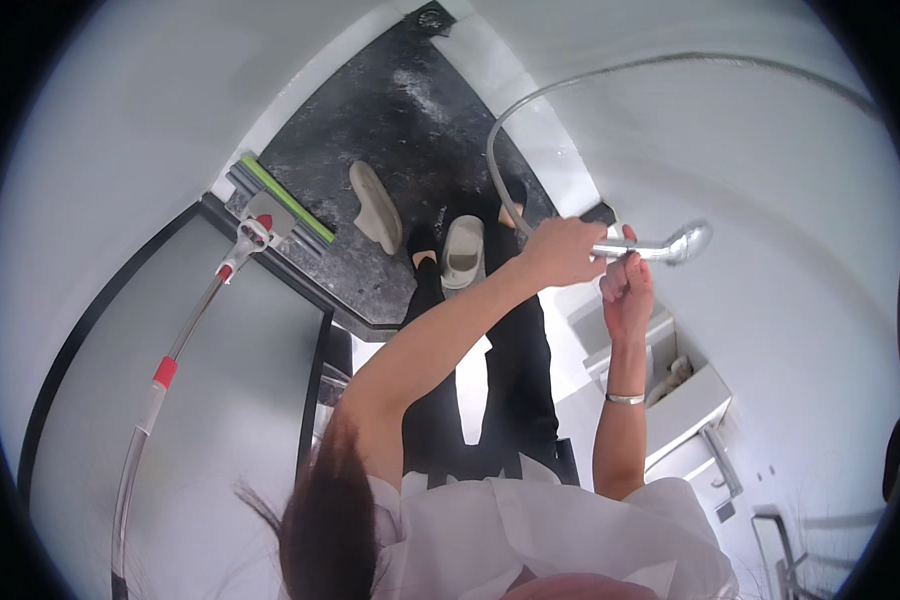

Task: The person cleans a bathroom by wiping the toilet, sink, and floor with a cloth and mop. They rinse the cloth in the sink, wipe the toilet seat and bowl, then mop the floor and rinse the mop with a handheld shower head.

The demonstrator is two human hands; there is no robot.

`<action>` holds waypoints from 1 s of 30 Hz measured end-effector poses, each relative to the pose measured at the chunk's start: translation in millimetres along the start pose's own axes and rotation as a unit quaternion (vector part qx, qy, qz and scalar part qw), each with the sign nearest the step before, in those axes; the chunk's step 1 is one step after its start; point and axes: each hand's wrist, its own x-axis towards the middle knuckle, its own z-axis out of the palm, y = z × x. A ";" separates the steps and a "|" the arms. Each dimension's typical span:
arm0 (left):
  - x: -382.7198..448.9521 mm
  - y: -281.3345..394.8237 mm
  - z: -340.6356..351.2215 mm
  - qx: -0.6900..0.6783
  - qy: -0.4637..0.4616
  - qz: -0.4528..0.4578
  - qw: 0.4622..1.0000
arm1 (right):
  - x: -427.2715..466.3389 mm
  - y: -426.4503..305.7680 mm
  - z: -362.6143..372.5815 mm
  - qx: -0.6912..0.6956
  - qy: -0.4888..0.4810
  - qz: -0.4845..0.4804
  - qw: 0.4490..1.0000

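A chrome handheld shower head [690,241] points to the right, its handle lying nearly level across both hands. My left hand [562,251] is wrapped around the handle's lower end, where the metal shower hose [493,142] comes in. My right hand [628,289] pinches the handle closer to the head, with the thumb on the near side and a fingertip showing beyond it. A metal bracelet [625,399] circles my right wrist. No water can be seen coming from the head.
A sponge mop [281,201] with a green strip leans at the left, by a black-framed frosted panel [180,337]. Light slippers [377,206] lie on the dark wet floor [360,112]. A floor drain [430,19] is at the far corner; an open white drawer [690,405] sits lower right.
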 end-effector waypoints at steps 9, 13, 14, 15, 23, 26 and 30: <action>-43.8 26.4 146.0 0.118 -0.038 0.080 0.989 | -95.1 30.1 -114.4 0.073 0.182 0.040 0.980; -71.7 19.1 175.7 0.139 0.009 0.088 0.986 | -96.8 58.2 -170.7 0.110 0.212 0.036 0.970; -80.0 15.8 175.8 0.127 0.034 0.089 0.987 | -95.2 62.4 -183.9 0.110 0.214 0.045 0.969; -88.0 11.3 172.7 0.122 0.046 0.071 0.989 | -92.1 66.5 -195.0 0.116 0.194 0.054 0.973; -157.3 -12.3 97.0 0.150 0.061 -0.086 0.983 | -92.1 73.4 -239.0 0.117 0.160 0.078 0.977; -161.3 5.7 68.2 0.144 0.105 -0.057 0.982 | -103.7 67.7 -241.6 0.117 0.146 0.078 0.979; -140.6 74.5 34.4 0.101 0.177 -0.009 0.979 | -121.3 43.7 -235.2 0.054 0.117 0.054 0.990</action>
